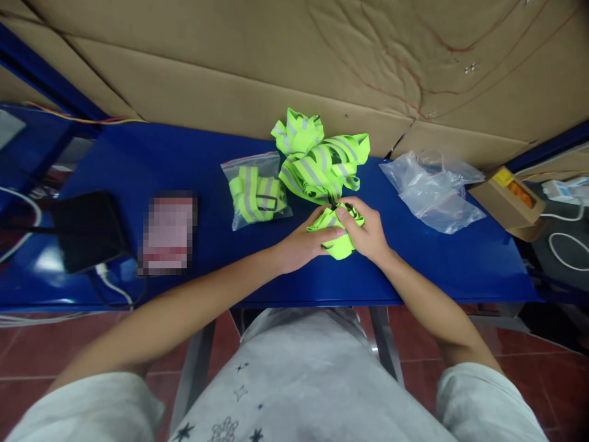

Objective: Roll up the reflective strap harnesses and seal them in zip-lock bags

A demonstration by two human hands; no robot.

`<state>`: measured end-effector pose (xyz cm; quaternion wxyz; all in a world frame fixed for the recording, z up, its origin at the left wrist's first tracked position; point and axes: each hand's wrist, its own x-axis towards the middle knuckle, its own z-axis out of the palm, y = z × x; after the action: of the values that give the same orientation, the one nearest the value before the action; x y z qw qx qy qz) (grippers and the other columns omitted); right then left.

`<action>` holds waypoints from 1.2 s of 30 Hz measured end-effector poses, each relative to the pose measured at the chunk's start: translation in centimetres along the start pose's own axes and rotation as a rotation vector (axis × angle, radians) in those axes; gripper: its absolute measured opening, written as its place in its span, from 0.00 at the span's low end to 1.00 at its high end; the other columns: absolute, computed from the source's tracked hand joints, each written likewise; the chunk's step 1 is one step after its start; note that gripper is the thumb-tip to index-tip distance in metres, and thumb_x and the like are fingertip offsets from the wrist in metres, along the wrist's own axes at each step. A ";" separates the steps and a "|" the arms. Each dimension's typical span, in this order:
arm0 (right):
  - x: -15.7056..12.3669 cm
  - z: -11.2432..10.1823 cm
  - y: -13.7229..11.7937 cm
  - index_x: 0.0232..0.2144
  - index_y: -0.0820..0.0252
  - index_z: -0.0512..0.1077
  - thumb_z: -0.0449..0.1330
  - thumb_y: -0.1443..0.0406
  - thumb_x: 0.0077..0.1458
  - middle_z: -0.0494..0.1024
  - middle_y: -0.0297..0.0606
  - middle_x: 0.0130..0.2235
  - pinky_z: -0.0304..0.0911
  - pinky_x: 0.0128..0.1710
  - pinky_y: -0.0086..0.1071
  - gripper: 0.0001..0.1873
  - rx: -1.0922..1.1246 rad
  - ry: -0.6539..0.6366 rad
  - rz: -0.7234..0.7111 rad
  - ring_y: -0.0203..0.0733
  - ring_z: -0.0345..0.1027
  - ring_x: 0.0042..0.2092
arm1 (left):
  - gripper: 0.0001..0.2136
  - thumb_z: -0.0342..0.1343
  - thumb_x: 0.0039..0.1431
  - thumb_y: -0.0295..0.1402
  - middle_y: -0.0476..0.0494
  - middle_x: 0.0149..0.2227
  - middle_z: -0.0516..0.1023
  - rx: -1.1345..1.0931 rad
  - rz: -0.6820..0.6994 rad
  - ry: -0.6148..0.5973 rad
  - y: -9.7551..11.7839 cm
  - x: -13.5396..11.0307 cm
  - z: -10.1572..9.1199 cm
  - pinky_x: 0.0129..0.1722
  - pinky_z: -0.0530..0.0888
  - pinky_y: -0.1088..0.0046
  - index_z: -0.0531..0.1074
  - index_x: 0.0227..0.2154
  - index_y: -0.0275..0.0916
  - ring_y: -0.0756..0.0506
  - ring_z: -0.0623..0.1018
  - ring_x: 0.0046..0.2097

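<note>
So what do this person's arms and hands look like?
The left hand and right hand are bare: no gloves, rings or watch visible. Forearms uncovered; short pale grey sleeves belong to a shirt with small dark star prints.

Both the left hand (299, 245) and the right hand (368, 236) clasp a bunched neon-yellow band (340, 248), covering much of it, so its full shape cannot be told. Just beyond the fingertips it meets a heap of reflective bands (322, 159); whether the two are joined is hidden. Well left of the fingers, a flat object (168, 233) on the blue table (184, 159) is pixelated and unreadable. Far right of the fingers, a white cable (564, 245) runs off the picture's edge, and print on a small cardboard box (508, 199) is too small to read.
</note>
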<state>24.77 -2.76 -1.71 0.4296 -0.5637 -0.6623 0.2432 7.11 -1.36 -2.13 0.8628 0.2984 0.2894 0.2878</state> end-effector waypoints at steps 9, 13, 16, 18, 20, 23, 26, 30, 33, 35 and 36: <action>-0.4 -0.2 -1.1 0.47 0.56 0.72 0.55 0.50 0.71 0.80 0.36 0.41 0.67 0.41 0.34 0.17 0.000 -0.057 -0.047 0.40 0.73 0.39 | 0.36 0.79 0.44 0.36 0.49 0.49 0.80 0.110 0.108 0.030 -0.4 0.0 -0.4 0.47 0.75 0.69 0.72 0.57 0.51 0.45 0.80 0.48; -0.4 -0.2 -0.8 0.49 0.55 0.71 0.55 0.50 0.71 0.81 0.39 0.45 0.69 0.46 0.36 0.17 -0.010 -0.063 -0.056 0.42 0.75 0.43 | 0.34 0.79 0.43 0.34 0.50 0.47 0.80 0.132 0.145 0.042 -0.6 0.0 -0.2 0.44 0.74 0.72 0.74 0.55 0.48 0.46 0.79 0.46; -0.2 -0.3 -0.6 0.52 0.55 0.72 0.51 0.48 0.72 0.80 0.44 0.51 0.69 0.53 0.41 0.21 -0.141 -0.136 -0.041 0.48 0.75 0.52 | 0.29 0.79 0.44 0.35 0.52 0.40 0.79 0.153 0.173 0.141 -0.8 0.0 0.3 0.40 0.73 0.74 0.74 0.49 0.43 0.48 0.78 0.41; 0.4 -1.2 -0.7 0.55 0.55 0.73 0.50 0.47 0.73 0.80 0.46 0.54 0.68 0.56 0.44 0.24 -0.261 -0.220 -0.054 0.51 0.74 0.56 | 0.29 0.79 0.42 0.35 0.52 0.38 0.79 0.127 0.195 0.200 -0.8 0.0 0.5 0.39 0.74 0.73 0.75 0.47 0.41 0.48 0.79 0.40; 1.2 -3.4 -0.6 0.55 0.55 0.75 0.51 0.48 0.73 0.81 0.46 0.54 0.68 0.56 0.45 0.24 -0.331 -0.245 -0.107 0.52 0.75 0.56 | 0.30 0.79 0.40 0.35 0.49 0.41 0.82 0.090 0.209 0.215 -0.6 0.0 0.6 0.43 0.77 0.69 0.75 0.48 0.40 0.45 0.81 0.42; 2.1 -9.1 1.4 0.52 0.58 0.78 0.49 0.58 0.74 0.83 0.47 0.52 0.67 0.56 0.46 0.20 -0.483 -0.003 -0.191 0.52 0.77 0.54 | 0.31 0.80 0.40 0.36 0.45 0.45 0.84 0.064 0.219 0.182 -0.2 0.1 0.4 0.49 0.80 0.61 0.76 0.49 0.40 0.39 0.84 0.46; 1.9 -15.9 6.1 0.50 0.58 0.81 0.51 0.66 0.70 0.84 0.52 0.48 0.59 0.47 0.47 0.18 -0.951 0.170 -0.152 0.54 0.76 0.51 | 0.31 0.79 0.41 0.36 0.44 0.47 0.85 0.054 0.212 0.157 0.0 0.2 0.1 0.51 0.81 0.59 0.77 0.50 0.41 0.37 0.84 0.49; 0.8 -21.3 11.8 0.47 0.58 0.83 0.64 0.59 0.64 0.84 0.58 0.50 0.49 0.40 0.47 0.14 -1.216 0.149 -0.256 0.52 0.76 0.46 | 0.33 0.80 0.40 0.35 0.45 0.46 0.85 0.098 0.200 0.206 -0.1 0.2 0.2 0.53 0.79 0.58 0.75 0.51 0.41 0.37 0.83 0.49; 0.8 -20.9 12.2 0.36 0.56 0.82 0.66 0.57 0.64 0.85 0.50 0.38 0.50 0.42 0.47 0.10 -1.160 0.119 -0.384 0.45 0.75 0.39 | 0.34 0.80 0.39 0.36 0.46 0.45 0.83 0.138 0.218 0.215 -0.4 0.2 0.3 0.54 0.78 0.58 0.74 0.51 0.42 0.38 0.82 0.50; 1.2 -18.9 10.5 0.32 0.56 0.80 0.64 0.56 0.66 0.84 0.45 0.32 0.52 0.44 0.46 0.13 -1.095 0.087 -0.426 0.41 0.74 0.35 | 0.34 0.80 0.39 0.37 0.48 0.45 0.82 0.157 0.224 0.198 -0.5 0.2 0.3 0.53 0.77 0.60 0.73 0.51 0.44 0.39 0.82 0.50; 1.4 -17.6 9.4 0.34 0.55 0.80 0.63 0.55 0.67 0.84 0.45 0.32 0.54 0.44 0.46 0.14 -1.070 0.060 -0.421 0.40 0.73 0.34 | 0.34 0.80 0.40 0.37 0.48 0.45 0.82 0.167 0.232 0.185 -0.5 0.2 0.2 0.53 0.77 0.62 0.72 0.51 0.44 0.40 0.81 0.49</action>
<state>44.62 -1.92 0.17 0.1424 -0.5654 -0.7785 -0.2324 7.57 -1.60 -2.45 0.7655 0.3727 0.3544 0.3866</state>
